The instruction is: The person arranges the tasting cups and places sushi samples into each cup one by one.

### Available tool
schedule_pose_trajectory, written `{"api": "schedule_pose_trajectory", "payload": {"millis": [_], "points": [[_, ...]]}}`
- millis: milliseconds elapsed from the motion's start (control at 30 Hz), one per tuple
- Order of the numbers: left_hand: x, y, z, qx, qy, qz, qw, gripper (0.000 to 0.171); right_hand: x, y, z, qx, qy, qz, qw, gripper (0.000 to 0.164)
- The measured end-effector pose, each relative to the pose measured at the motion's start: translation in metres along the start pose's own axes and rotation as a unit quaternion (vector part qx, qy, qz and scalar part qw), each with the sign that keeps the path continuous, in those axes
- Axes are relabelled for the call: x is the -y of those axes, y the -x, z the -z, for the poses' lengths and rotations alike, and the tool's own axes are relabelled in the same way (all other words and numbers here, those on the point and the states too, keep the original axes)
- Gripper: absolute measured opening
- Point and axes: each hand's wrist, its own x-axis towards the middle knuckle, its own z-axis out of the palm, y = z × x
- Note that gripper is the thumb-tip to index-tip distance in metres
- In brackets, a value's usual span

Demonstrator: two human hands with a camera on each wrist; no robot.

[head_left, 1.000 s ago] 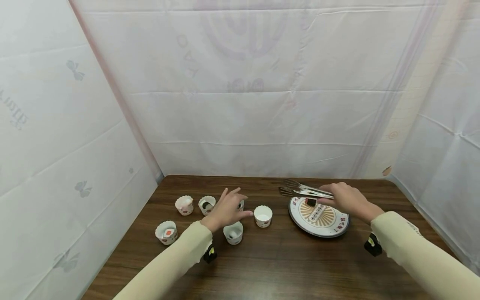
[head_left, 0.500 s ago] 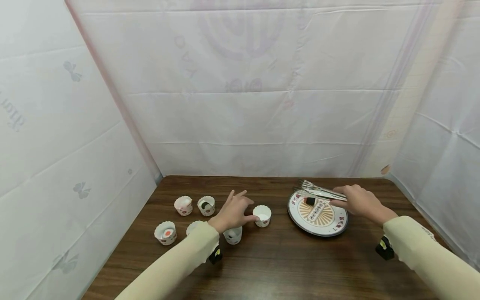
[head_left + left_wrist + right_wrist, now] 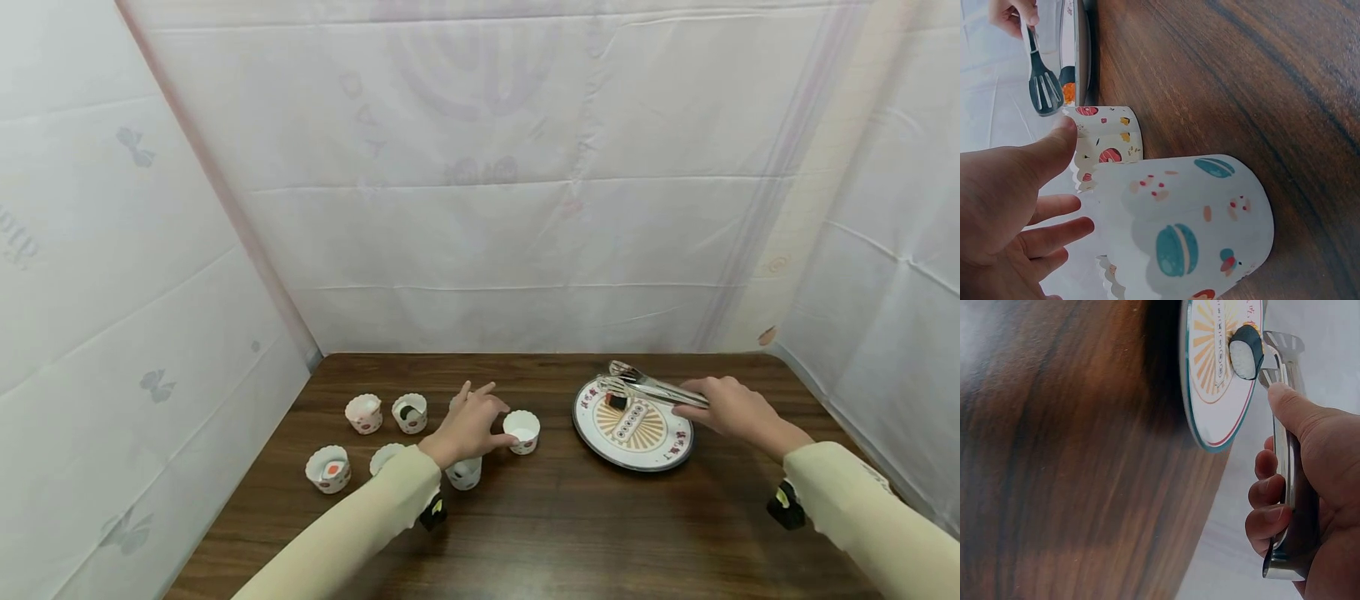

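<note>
My right hand (image 3: 738,412) grips metal serving tongs (image 3: 1291,487), thumb on one arm and fingers curled round the other. Their slotted ends are apart, close by a sushi piece (image 3: 617,402) with white rice, a dark wrap and an orange top. That piece lies toward the far left of a round printed plate (image 3: 660,454). My left hand (image 3: 468,425) is beside a white paper baking cup (image 3: 522,432) with nothing seen inside. Its thumb (image 3: 1063,134) is at the cup's rim, fingers extended; whether it touches is unclear.
Several other baking cups stand on the left: one cup (image 3: 327,469) with an orange-topped piece, a cup (image 3: 410,414) with a dark-and-white piece, and one cup (image 3: 364,414) behind. Another cup (image 3: 465,473) is partly under my left hand. White cloth (image 3: 480,250) walls the wooden table (image 3: 585,533).
My right hand has moved right and slightly down with the tongs, bringing their ends nearer the sushi piece. My left hand has shifted right to the white cup's rim.
</note>
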Motion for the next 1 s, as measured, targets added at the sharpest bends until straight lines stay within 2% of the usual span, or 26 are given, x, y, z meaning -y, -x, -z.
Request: {"api": "schedule_pose_trajectory", "payload": {"millis": [533,767,1000], "points": [[-0.002,0.002,0.001,0.0,-0.004,0.002,1.0,0.04,-0.02,0.022,-0.003,0.0,-0.05,0.008,0.999,0.053],[-0.001,0.001,0.0,0.001,0.003,-0.001,1.0,0.037,-0.028,0.036,-0.004,-0.027,-0.038,0.023,0.999,0.053],[-0.001,-0.001,0.0,0.002,0.01,-0.003,0.9999,0.035,-0.033,0.045,0.0,-0.015,-0.038,-0.003,0.999,0.056]]}}
